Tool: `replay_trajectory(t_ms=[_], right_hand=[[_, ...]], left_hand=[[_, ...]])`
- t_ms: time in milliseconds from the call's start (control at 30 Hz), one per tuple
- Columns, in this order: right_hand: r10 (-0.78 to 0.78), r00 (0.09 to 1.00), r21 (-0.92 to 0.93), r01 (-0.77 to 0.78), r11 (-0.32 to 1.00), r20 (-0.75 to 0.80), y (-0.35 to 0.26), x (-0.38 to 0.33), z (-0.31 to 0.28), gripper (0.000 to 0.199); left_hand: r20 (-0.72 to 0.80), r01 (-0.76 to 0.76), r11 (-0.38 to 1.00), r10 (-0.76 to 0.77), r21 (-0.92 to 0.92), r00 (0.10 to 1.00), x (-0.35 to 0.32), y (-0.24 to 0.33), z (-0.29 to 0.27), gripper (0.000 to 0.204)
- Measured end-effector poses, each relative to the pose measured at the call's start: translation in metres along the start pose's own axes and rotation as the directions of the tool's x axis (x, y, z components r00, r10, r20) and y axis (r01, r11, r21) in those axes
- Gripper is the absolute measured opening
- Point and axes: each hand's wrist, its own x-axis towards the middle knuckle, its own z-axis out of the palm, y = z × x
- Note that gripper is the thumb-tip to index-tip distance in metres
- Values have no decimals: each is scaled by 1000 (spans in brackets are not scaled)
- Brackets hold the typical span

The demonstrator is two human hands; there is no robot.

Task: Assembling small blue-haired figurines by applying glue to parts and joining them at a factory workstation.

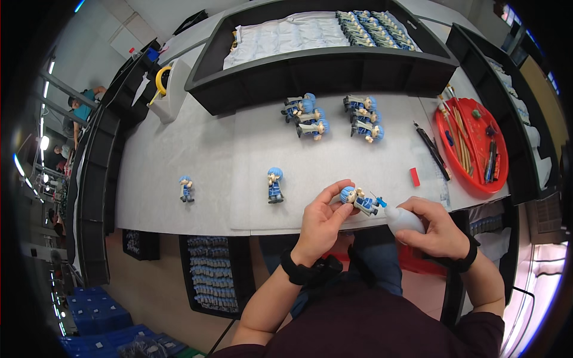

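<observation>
— So, where is the figurine being worked on?

— The left hand (322, 218) has its grip closed around a small blue-haired figurine (358, 200), held lying on its side just above the near edge of the bench (215, 173). Thumb and fingers wrap the head end; the legs point toward the other hand.

— And the right hand?

— The right hand (436, 230) is closed around a white squeeze bottle (401, 219). Its blue nozzle tip touches, or all but touches, the figurine's lower body; I cannot tell which.

— What else stands near that figurine?

— To its left on the bench, a second blue-haired figurine (274, 185) stands upright, and farther left again a third, smaller-looking one (185, 188) stands alone. Beyond the held figurine, toward the far side, two small clusters of finished figurines (334, 116) lie on their sides, close together.

— And behind those?

— A long black tray (322, 68) holds a white padded sheet and, at its right end, tight rows of more figurines. To the right of the held figurine sits a round red dish (471, 179) with brushes and sticks, a black pen-like tool just beside it, and a small red block (415, 176) between the dish and the hands.
</observation>
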Motion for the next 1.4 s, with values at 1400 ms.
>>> replay_trajectory(t_ms=[1400], right_hand=[[-62, 985, 67, 74, 995, -163, 9, 13, -1, 35]], left_hand=[[-144, -177, 979, 190, 98, 971, 1, -8, 4, 50]])
